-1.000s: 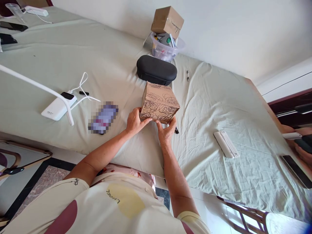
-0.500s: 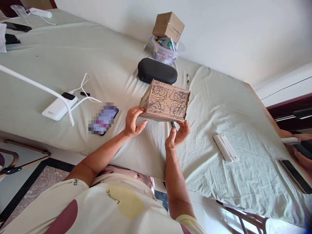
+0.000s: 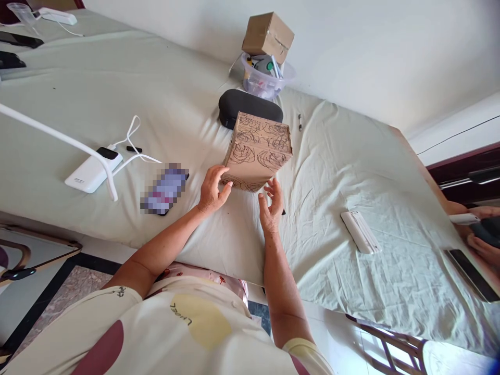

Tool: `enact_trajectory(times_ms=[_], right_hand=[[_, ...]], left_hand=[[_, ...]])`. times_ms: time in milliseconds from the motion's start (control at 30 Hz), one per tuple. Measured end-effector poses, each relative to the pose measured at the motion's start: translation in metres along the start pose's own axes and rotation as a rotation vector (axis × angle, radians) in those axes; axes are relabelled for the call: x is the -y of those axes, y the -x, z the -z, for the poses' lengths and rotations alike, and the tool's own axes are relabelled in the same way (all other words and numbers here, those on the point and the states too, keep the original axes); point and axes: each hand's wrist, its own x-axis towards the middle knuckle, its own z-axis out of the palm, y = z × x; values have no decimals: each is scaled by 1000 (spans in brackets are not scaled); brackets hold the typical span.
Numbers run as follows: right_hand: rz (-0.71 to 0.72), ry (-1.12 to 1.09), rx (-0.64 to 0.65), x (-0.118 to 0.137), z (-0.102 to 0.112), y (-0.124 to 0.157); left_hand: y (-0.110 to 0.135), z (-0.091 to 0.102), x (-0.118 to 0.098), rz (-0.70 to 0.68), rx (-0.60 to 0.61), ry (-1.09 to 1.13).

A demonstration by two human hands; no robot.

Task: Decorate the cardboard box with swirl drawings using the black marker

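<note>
Cream fabric of the wearer's shirt [image 3: 187,333] fills the foreground, below the pale cloth-covered desk [image 3: 222,234]. The left hand [image 3: 213,191] curves at the near left corner of a scribbled cardboard box [image 3: 258,151], thumb and fingers parted; the right hand [image 3: 271,205] is cupped by the near right edge, its thumb apart from the fingers. Neither is closed round the box, though I cannot tell whether fingertips touch it. A phone [image 3: 166,191] lies left of the left hand. The box is just in front of a black case [image 3: 242,101], partly hiding it; farther back, a carton [image 3: 265,36] tops a plastic basket [image 3: 263,86].
</note>
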Motion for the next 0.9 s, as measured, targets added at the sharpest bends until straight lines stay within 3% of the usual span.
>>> enact_trajectory(times_ms=[167,433,600,900], right_hand=[[-126,95,74,-17,-2,-1],[-124,158,103,-31,-7,3],[-98,140,50,-24,-6,3],[140,45,-135,-1,0,1]], left_hand=[[3,-8,13,166,38,-13],[11,-15,23,249,70,-85],[10,-15,17,192,59,-88],[0,-3,2,-5,-27,-78]])
